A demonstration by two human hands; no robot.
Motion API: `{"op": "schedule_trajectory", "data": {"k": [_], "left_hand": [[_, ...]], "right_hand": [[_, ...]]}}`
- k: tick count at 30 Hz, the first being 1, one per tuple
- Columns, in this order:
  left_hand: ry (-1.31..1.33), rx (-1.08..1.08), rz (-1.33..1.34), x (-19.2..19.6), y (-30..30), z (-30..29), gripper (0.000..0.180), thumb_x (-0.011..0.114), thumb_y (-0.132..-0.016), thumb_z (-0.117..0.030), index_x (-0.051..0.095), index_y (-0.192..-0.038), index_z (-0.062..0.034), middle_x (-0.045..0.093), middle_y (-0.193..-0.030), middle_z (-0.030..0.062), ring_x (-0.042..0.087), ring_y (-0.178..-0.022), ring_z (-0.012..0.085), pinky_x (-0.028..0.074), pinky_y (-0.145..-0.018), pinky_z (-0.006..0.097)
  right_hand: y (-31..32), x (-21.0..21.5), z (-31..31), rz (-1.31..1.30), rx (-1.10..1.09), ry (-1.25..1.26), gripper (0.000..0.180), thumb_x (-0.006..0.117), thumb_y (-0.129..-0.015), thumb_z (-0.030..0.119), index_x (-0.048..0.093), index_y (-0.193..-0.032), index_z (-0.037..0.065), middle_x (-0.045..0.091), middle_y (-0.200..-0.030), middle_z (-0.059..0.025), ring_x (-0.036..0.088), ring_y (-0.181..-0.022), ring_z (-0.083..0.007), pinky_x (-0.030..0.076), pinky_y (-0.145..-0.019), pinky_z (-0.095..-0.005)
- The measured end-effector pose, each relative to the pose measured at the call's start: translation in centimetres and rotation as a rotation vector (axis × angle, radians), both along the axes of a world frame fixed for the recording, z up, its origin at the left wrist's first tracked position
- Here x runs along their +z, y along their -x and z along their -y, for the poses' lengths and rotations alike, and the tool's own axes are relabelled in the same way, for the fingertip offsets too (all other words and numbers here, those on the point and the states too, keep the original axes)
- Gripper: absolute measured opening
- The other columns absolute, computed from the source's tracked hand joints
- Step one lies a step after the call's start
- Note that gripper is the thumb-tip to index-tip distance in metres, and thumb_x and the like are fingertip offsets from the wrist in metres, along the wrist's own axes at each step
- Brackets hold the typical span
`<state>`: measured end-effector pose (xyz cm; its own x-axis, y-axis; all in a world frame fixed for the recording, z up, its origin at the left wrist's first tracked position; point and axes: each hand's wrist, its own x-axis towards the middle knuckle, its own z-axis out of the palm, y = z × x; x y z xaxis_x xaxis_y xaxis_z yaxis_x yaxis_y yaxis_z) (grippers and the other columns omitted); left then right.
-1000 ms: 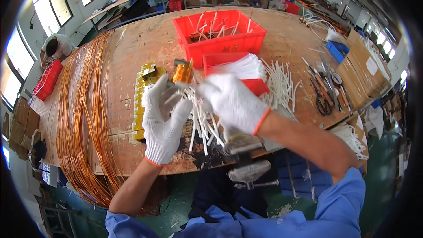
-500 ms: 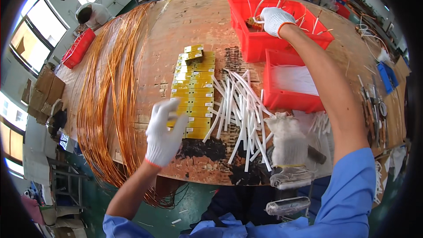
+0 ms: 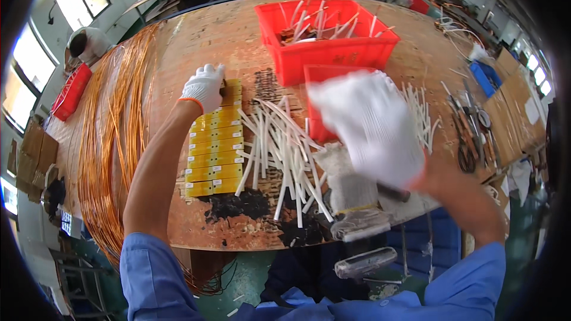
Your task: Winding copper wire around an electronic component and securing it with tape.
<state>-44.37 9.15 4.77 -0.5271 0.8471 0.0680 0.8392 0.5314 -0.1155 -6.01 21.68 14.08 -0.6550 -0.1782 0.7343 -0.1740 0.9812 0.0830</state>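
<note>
My left hand (image 3: 204, 88), in a white knit glove, is at the far end of a row of yellow blocks (image 3: 215, 142) with small white labels. Its fingers are curled over one yellow block there, which they mostly hide. My right hand (image 3: 377, 131), also gloved, is smeared by motion above the small red bin (image 3: 321, 120) and near a grey-white cloth bundle (image 3: 348, 184). Whether it holds anything does not show. Loose white tubes (image 3: 285, 154) lie in a heap between my hands.
Beyond my right hand stands a large red bin (image 3: 333, 53) with white-sleeved pieces. Long copper wires (image 3: 113, 137) run along the left. Hand tools (image 3: 470, 125) and a blue box (image 3: 485, 77) lie at the right. A person (image 3: 88, 44) sits at the far left.
My right hand has left the large red bin and come back toward me. My left hand has reached forward and closed at the far end of the yellow blocks. The view has shifted right.
</note>
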Motion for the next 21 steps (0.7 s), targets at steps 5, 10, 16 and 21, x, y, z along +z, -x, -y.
{"op": "schedule_trajectory", "data": {"k": [5,10,16,21], "left_hand": [[-0.183,-0.094,-0.027,0.0,-3.9,1.4,0.048,0.066,-0.094,-0.006,0.056,-0.141,-0.007,0.064,-0.135,0.0224,0.065,-0.129,0.0459,0.059,-0.101,0.058],[-0.42,-0.029,0.126,0.1,-8.2,5.8,0.043,0.063,-0.098,-0.006,0.056,-0.14,-0.0063,0.069,-0.123,0.0225,0.072,-0.111,0.0459,0.062,-0.099,0.054],[-0.784,0.155,2.121,2.1,-19.2,9.9,0.049,0.062,-0.102,-0.006,0.056,-0.15,0.0023,0.073,-0.119,0.016,0.075,-0.116,0.0345,0.065,-0.102,0.058],[-0.793,-0.204,2.144,4.5,-32.0,12.8,0.059,0.07,-0.105,-0.008,0.049,-0.159,0.004,0.068,-0.136,0.0205,0.07,-0.129,0.0381,0.055,-0.119,0.062]], "right_hand": [[-14.3,-0.6,11.0,0.138,0.123,0.244,0.035,0.089,-0.076,0.01,0.079,-0.11,0.01,0.074,-0.103,-0.0022,0.071,-0.088,-0.0256,0.061,-0.077,-0.0411],[-20.4,-4.2,18.6,0.378,0.19,0.616,0.032,0.087,-0.083,0.005,0.083,-0.114,0.012,0.076,-0.089,0.001,0.072,-0.075,-0.0179,0.063,-0.075,-0.0327],[-22.7,-17.1,23.0,0.496,-0.013,2.194,0.037,0.069,-0.111,0.011,0.067,-0.143,-0.007,0.08,-0.116,-0.0111,0.076,-0.092,-0.0177,0.062,-0.084,-0.0328],[-25.0,-17.1,21.2,-0.208,-0.196,2.11,0.062,0.055,-0.103,0.0,0.045,-0.163,-0.011,0.07,-0.139,-0.0248,0.074,-0.09,-0.0177,0.063,-0.083,-0.0352]]}}
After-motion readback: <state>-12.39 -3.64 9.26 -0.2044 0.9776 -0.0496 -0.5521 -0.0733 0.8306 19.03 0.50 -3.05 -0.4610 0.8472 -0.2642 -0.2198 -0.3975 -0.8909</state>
